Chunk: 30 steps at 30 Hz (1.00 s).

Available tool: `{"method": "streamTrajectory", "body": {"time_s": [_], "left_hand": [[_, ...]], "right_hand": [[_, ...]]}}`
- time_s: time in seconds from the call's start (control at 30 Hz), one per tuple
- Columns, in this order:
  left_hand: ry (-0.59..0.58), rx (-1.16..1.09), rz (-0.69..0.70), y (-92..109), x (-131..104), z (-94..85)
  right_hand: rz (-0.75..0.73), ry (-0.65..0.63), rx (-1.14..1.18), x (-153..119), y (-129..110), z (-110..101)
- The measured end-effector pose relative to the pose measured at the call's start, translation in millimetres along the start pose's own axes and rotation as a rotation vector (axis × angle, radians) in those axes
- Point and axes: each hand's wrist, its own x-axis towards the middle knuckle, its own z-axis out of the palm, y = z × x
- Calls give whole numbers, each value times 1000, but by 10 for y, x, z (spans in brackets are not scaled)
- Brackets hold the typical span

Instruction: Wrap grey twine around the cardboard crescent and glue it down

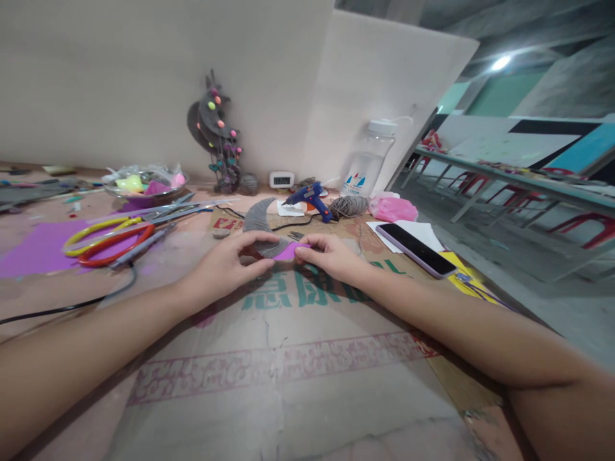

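My left hand point(247, 256) grips a grey crescent wrapped in yarn point(259, 218), its upper tip curving up and to the right above the fingers. My right hand point(324, 255) pinches the end of a small purple piece point(289, 251), which lies against the crescent's lower end between both hands. Whether the purple piece is felt or paper I cannot tell. Both hands are above a printed cardboard sheet point(269, 410). Just beyond them is a blue glue gun point(307, 195), beside a ball of grey yarn point(350, 206).
Scissors with yellow and red handles point(115, 246) lie left on a purple sheet point(29, 250), near a bowl of colourful bits point(147, 186). Behind stand a decorated crescent point(211, 121), a small clock point(281, 180) and a water bottle point(368, 160). A phone point(416, 248) lies right.
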Motion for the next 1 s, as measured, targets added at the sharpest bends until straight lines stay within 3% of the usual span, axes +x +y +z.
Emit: {"method": "streamTrajectory", "body": {"time_s": [1.0], "left_hand": [[15,70,26,-34,-19,5]], "right_hand": [[-41,-36,-22,0,7,2]]}}
